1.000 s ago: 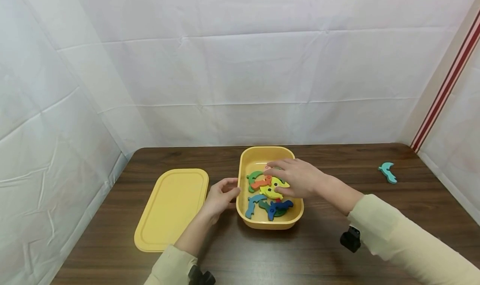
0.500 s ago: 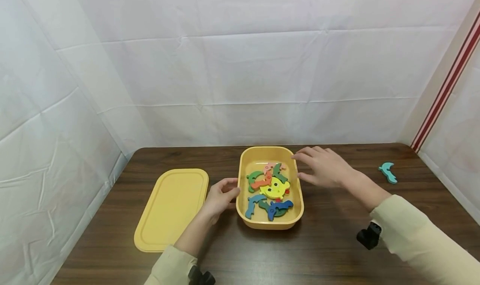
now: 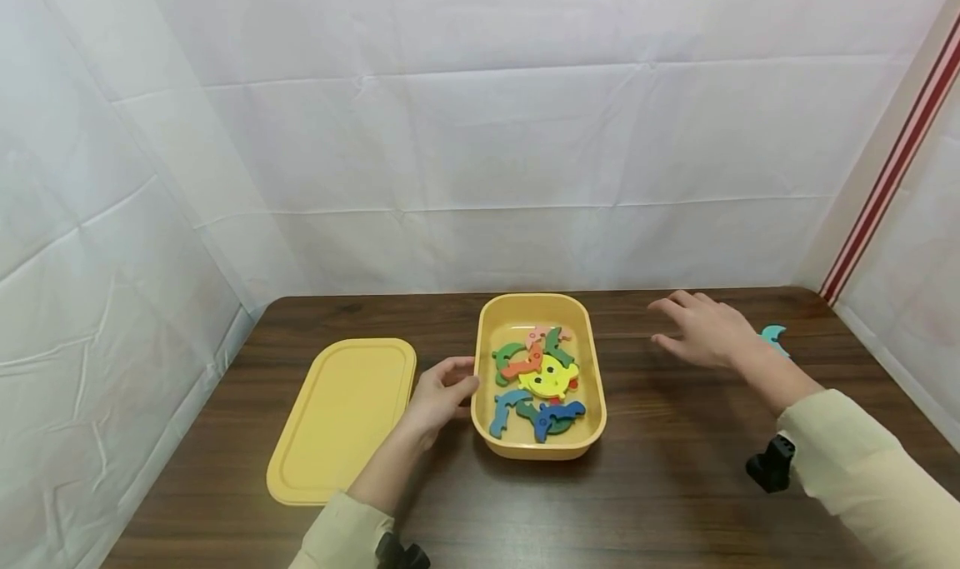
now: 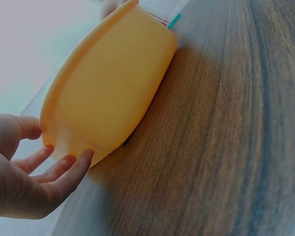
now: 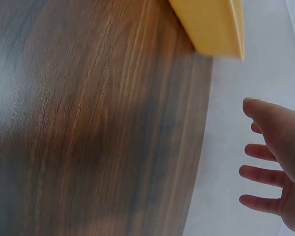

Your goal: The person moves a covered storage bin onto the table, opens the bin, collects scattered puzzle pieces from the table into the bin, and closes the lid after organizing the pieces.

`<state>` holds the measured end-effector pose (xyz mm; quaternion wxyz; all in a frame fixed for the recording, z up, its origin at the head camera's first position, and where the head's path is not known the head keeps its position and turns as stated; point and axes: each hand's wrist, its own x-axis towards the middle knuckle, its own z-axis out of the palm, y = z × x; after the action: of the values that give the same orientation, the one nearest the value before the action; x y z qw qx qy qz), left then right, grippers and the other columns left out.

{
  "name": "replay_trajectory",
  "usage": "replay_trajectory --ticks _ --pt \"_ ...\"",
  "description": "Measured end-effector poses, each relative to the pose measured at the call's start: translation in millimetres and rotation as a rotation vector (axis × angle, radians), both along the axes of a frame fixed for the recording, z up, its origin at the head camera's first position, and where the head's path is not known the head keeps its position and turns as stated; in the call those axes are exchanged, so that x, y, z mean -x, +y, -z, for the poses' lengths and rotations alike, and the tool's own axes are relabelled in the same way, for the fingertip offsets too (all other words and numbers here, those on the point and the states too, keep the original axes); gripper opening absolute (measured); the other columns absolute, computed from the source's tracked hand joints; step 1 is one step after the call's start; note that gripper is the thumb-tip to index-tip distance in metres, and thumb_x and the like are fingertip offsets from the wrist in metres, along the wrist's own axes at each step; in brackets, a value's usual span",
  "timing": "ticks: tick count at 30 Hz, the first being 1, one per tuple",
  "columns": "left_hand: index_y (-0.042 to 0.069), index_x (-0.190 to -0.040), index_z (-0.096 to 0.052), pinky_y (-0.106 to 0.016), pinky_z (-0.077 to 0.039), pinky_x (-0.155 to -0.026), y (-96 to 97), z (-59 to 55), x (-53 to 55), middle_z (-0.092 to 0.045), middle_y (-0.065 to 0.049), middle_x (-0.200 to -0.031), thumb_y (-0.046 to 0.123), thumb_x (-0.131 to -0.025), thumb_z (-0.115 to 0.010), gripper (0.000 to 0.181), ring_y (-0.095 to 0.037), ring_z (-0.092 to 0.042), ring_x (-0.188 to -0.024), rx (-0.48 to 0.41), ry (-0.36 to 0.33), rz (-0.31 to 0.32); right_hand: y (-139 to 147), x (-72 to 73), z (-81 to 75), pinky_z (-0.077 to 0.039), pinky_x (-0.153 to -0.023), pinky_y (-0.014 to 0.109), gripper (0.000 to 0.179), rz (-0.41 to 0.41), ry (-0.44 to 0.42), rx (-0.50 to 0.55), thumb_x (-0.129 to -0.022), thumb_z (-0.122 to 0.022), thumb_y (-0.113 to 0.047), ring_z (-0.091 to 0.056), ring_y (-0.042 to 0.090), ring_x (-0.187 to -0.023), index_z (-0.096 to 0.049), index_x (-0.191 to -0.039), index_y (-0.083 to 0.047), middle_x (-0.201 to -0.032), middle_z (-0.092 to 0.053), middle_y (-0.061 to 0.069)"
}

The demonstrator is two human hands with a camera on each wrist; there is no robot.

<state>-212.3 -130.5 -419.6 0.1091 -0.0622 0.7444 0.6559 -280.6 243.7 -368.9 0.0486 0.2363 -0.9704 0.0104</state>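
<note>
A yellow plastic box (image 3: 592, 369) stands on the table, with several flat animal-shaped pieces inside. Among them are a yellow round piece with eyes (image 3: 551, 377), a dark blue piece (image 3: 558, 417), an orange piece (image 3: 522, 363) and a light blue piece (image 3: 508, 409). My left hand (image 3: 442, 394) rests its fingertips against the box's left side; in the left wrist view its thumb is at the rim and the fingers touch the outer wall. Held in the air right of the box, my right hand (image 3: 705, 327) has spread fingers and nothing in it. A turquoise curved piece (image 3: 774, 337) lies beyond it, partly hidden by that arm.
Left of the box, a yellow lid (image 3: 345, 419) lies flat on the dark wooden table (image 3: 637, 502). White cloth (image 3: 487, 136) hangs behind the table and along both sides. A red-striped band (image 3: 892, 161) runs down the right corner.
My right hand has come out from over the box and moved right, toward the turquoise piece, carrying nothing. The left hand and the pieces in the box have stayed in place.
</note>
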Motion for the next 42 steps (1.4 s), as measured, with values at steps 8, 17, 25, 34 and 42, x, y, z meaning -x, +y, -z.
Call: replay_trajectory --ticks 8,17,25,34,42 --pt "0.003 -0.127 -0.05 -0.038 -0.056 -0.072 -0.6 -0.1 -0.6 -0.055 -0.02 -0.12 0.013 -0.09 -0.056 0.039 -0.03 -0.059 -0.103 -0.009 0.002 0.002 33 7.1 5.1 -0.043 -0.081 0.059 0.051 0.104 -0.067 0.029 -0.088 -0.057 -0.037 -0.047 0.046 -0.109 -0.048 -0.129 -0.007 -0.125 -0.048 0.025" --pt "0.005 -0.126 -0.051 -0.038 -0.056 -0.072 -0.4 -0.1 0.2 -0.055 -0.02 -0.119 0.013 -0.09 -0.056 0.038 -0.029 -0.059 -0.102 -0.012 0.009 0.001 68 14.8 11.1 -0.043 -0.075 0.061 0.061 0.212 -0.167 0.027 -0.089 -0.052 -0.045 -0.045 0.053 -0.105 -0.044 -0.13 0.0 -0.126 -0.04 0.034" --pt "0.004 -0.127 -0.05 -0.04 -0.056 -0.074 0.0 2.0 -0.4 -0.055 -0.02 -0.12 0.013 -0.09 -0.055 0.038 -0.029 -0.059 -0.102 -0.015 0.009 0.002 93 17.0 21.6 -0.044 -0.069 0.061 0.065 0.28 -0.244 0.027 -0.089 -0.05 -0.047 -0.042 0.056 -0.106 -0.039 -0.132 0.0 -0.127 -0.034 0.037" --pt "-0.002 -0.129 -0.046 -0.041 -0.055 -0.077 2.8 -21.6 -12.9 -0.052 -0.025 -0.122 0.01 -0.091 -0.053 0.041 -0.033 -0.057 -0.105 -0.018 0.014 0.02 110 16.8 29.3 -0.041 -0.076 0.065 0.068 0.317 -0.271 0.039 -0.09 -0.049 -0.046 -0.038 0.06 -0.107 -0.033 -0.133 0.003 -0.128 -0.029 0.042" --pt "0.003 -0.128 -0.049 -0.039 -0.056 -0.072 -0.7 2.6 -0.8 -0.054 -0.021 -0.12 0.014 -0.09 -0.056 0.04 -0.028 -0.059 -0.102 -0.025 0.016 0.007 125 16.2 41.2 -0.04 -0.076 0.066 0.068 0.381 -0.265 0.088 -0.088 -0.05 -0.044 -0.037 0.061 -0.104 -0.031 -0.132 0.004 -0.123 -0.028 0.042"
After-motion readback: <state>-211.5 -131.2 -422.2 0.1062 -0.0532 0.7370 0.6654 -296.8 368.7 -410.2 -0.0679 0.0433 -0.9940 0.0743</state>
